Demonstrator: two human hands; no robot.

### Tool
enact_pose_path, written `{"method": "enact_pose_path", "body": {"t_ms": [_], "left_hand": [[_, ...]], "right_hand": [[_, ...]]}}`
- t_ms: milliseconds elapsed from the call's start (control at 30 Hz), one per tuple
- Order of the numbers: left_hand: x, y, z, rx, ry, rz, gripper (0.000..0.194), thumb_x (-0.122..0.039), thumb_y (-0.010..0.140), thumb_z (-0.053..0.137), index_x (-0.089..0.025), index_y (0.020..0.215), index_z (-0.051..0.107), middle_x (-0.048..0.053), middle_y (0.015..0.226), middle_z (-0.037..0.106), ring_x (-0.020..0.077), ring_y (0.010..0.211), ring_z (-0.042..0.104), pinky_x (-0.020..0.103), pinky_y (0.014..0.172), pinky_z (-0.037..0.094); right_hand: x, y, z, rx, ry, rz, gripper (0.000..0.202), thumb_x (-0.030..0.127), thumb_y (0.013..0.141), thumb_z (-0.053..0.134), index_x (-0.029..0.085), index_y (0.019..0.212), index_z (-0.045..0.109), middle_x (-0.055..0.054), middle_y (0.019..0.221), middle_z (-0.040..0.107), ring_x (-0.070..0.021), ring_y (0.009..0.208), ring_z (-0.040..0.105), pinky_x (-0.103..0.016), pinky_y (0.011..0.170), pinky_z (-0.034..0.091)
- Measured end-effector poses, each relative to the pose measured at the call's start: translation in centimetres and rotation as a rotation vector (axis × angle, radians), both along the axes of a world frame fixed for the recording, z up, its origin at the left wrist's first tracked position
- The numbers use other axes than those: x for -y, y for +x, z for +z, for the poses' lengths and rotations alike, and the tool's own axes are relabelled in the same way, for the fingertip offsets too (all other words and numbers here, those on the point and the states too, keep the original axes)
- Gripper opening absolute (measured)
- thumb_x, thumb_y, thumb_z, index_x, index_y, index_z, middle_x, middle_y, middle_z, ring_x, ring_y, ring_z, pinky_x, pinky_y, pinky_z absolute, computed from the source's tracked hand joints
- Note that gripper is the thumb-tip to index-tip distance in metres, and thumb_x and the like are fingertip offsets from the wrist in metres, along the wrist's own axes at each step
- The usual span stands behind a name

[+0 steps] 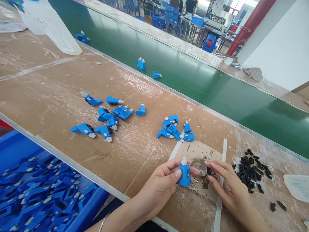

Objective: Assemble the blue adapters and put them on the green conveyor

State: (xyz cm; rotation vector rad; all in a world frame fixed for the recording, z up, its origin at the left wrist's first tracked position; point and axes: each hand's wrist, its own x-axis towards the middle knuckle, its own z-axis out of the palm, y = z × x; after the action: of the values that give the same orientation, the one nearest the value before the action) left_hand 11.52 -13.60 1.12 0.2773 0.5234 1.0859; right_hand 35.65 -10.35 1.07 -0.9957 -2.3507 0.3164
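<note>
- Head view: the worktable [154, 100] spreads beneath and around both sets of fingers. The step in hand looks to be handling one small part at a little dish while a blue body is held ready beside it.
- Beyond all the fingertips, past the table's far edge, runs a green belt [193, 80], a few blue pieces on it.
- Left of the left fingers and closer to the wearer stands a blue bin [90, 207], heaped with many similar pieces.
- Ahead and well to the left of the left fingers lies a scattered group of blue pieces [111, 117]; a smaller cluster [172, 129] is nearer, just beyond them.
- Left hand [164, 178]: thumb and fingers grasp one piece. Right hand [229, 187]: thumb and fingertips appear to pinch something small, partly hidden.
- A pile of black pieces [249, 170] lies just right of the right fingers.
- The held blue piece [184, 177] sits between the left thumb and fingers, pale tip upward.
- A clear dish [201, 169] is between the two hands' fingertips; whether the left ones touch it, I cannot tell.
- Smallest, a black piece [209, 171] is at the right fingertips, beside the dish rim. The next move seems to call for a light, steady pinch there and a still left grip.
</note>
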Motion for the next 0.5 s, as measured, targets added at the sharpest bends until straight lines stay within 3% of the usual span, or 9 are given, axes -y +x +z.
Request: {"method": "enact_pose_path", "body": {"t_ms": [100,233,367,500], "left_hand": [[0.2,0.3,0.3,-0.062,-0.004,0.027,0.029,-0.034,0.071,0.086,-0.021,0.096,0.079,0.009,0.101,0.079,0.0169,0.085,0.072,0.026,0.083,0.052],[1.0,1.5,0.7,-0.099,-0.006,0.010,0.033,-0.035,0.065,0.090,-0.021,0.093,0.079,0.004,0.089,0.077,0.0182,0.077,0.074,0.026,0.073,0.055],[1.7,3.4,0.9,-0.043,0.021,-0.037,0.035,-0.028,0.069,0.088,-0.021,0.099,0.073,0.001,0.083,0.072,0.0192,0.078,0.074,0.027,0.073,0.055],[1.7,4.7,0.8,0.021,0.070,-0.015,0.041,-0.025,0.071,0.087,-0.024,0.106,0.064,-0.001,0.092,0.067,0.0194,0.083,0.074,0.027,0.074,0.055]], "right_hand": [[0.2,0.5,0.6,-0.049,-0.021,-0.085,0.035,0.020,0.096,0.057,0.027,0.131,0.056,-0.005,0.113,0.072,-0.0197,0.110,0.065,-0.033,0.094,0.055],[1.0,1.4,1.3,-0.422,-0.253,-0.185,0.030,0.027,0.096,0.062,0.027,0.126,0.057,-0.008,0.109,0.075,-0.0217,0.110,0.068,-0.033,0.091,0.059],[1.6,1.5,1.6,-0.739,-0.553,-0.077,0.031,0.034,0.095,0.064,0.030,0.125,0.059,-0.009,0.106,0.076,-0.0249,0.104,0.071,-0.036,0.085,0.062],[1.9,0.9,1.9,-0.863,-0.770,0.016,0.033,0.033,0.093,0.067,0.034,0.125,0.060,-0.006,0.107,0.076,-0.0223,0.104,0.071,-0.035,0.092,0.058]]}}
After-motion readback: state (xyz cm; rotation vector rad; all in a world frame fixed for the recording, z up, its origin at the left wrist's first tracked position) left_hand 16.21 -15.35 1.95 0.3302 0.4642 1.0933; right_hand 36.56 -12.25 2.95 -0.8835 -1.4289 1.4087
